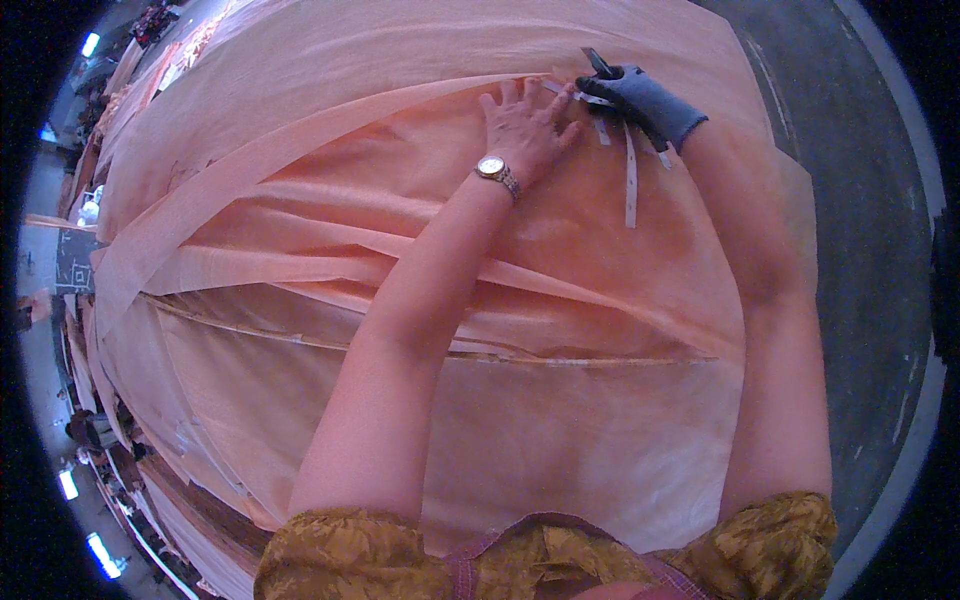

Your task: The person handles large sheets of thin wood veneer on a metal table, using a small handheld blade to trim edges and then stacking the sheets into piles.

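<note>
A wide surface of thin peach-coloured sheets (580, 440) fills most of the view, its right edge ragged and stepped against a dark grey floor (870, 270) with pale scuffs; the upper sheet (620, 250) lies beneath both hands, rippled into long folds, with a turned-up band (230, 210) curving along its left side; below it a narrow brownish edge (600, 360) runs across the flatter sheet nearer the body.

The left hand (530, 125) is laid flat with fingers spread, gripping nothing, a watch (491, 167) at its wrist; the right hand (645, 100), in a grey glove, is closed around a dark tool (597, 62) just beside it; white strips (631, 180) lie on the sheet under and near the glove, one long, others short.

Along the left rim the room bends away: bright lights (103, 555), a strip of grey floor with pale markings (77, 275), brownish stacked material (190, 490) and small clutter, too blurred to name.
</note>
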Action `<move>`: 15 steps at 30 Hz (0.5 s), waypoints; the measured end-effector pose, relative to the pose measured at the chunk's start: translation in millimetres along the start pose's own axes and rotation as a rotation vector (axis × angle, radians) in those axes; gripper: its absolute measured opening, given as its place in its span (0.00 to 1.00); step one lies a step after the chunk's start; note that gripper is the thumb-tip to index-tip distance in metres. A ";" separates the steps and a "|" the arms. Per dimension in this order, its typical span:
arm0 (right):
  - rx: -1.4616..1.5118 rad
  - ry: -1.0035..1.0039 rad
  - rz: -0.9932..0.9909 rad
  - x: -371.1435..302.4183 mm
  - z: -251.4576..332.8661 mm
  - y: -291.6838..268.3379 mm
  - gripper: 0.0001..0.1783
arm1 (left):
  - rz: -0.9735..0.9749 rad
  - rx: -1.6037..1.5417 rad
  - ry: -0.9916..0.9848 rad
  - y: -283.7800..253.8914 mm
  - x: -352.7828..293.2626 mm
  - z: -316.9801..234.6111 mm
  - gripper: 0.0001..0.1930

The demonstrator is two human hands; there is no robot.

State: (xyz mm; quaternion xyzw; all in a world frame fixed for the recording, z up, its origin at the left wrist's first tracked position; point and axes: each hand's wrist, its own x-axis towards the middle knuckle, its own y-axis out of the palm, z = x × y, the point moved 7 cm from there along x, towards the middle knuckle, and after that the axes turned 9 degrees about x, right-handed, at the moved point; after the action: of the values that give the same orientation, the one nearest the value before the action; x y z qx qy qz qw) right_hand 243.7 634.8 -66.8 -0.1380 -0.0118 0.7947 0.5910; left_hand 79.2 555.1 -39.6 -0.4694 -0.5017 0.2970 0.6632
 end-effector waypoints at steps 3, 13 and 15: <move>-0.150 0.068 0.018 -16.4 16.5 -2.3 0.19 | 0.092 0.008 0.015 2.4 0.9 -0.3 0.29; -0.083 0.117 -0.049 -60.3 13.1 16.4 0.16 | 0.035 -0.012 0.004 6.1 3.2 -0.6 0.30; -0.068 0.051 -0.120 -64.7 23.8 13.3 0.16 | -0.011 -0.057 -0.016 5.0 1.6 3.0 0.31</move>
State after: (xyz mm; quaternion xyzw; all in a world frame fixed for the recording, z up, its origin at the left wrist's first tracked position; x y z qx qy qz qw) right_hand 242.7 573.2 -33.1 -0.1770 -0.0320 0.7532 0.6327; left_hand 77.3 559.5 -43.4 -0.4829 -0.5178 0.2825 0.6472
